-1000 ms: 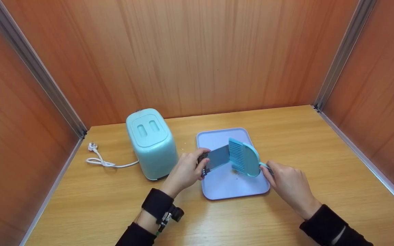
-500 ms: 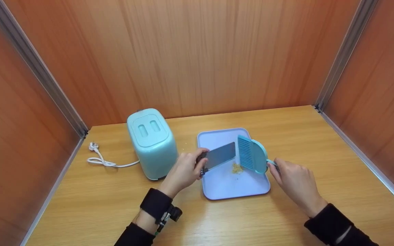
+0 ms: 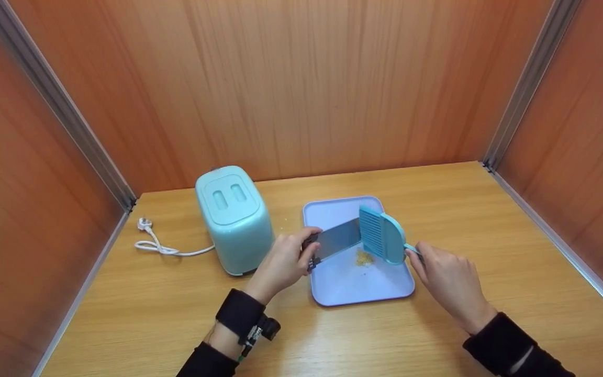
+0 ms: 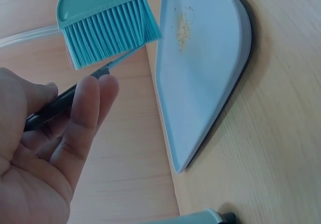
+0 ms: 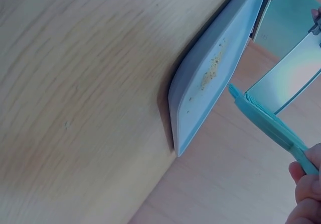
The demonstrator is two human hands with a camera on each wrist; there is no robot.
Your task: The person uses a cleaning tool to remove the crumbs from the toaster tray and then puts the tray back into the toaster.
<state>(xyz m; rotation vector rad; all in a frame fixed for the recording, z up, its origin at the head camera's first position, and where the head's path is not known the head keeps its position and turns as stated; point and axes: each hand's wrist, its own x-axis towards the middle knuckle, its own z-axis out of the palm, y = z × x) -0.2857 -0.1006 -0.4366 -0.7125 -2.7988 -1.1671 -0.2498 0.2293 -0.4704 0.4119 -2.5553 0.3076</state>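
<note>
My left hand point(image 3: 282, 262) grips the dark end of a flat metal crumb tray point(image 3: 339, 241), tilted above the lilac tray point(image 3: 343, 292). My right hand point(image 3: 450, 283) holds a turquoise hand brush point(image 3: 391, 238) by its handle. The bristles point(image 4: 108, 33) touch the far end of the crumb tray. Below them, a small heap of yellowish crumbs point(image 3: 364, 257) lies on the lilac tray. In the right wrist view the brush point(image 5: 268, 124) is seen edge-on against the metal crumb tray point(image 5: 286, 78).
A turquoise toaster point(image 3: 238, 230) with a lid on top stands left of the lilac tray. Its white cord and plug point(image 3: 160, 246) lie on the wooden table point(image 3: 139, 309) farther left. A few crumbs dot the table beside the toaster. Wooden panels enclose the back and sides.
The brush swung right, off the crumb tray, then came back left against its end. More crumbs show on the lilac tray than a second ago. The left hand has hardly moved.
</note>
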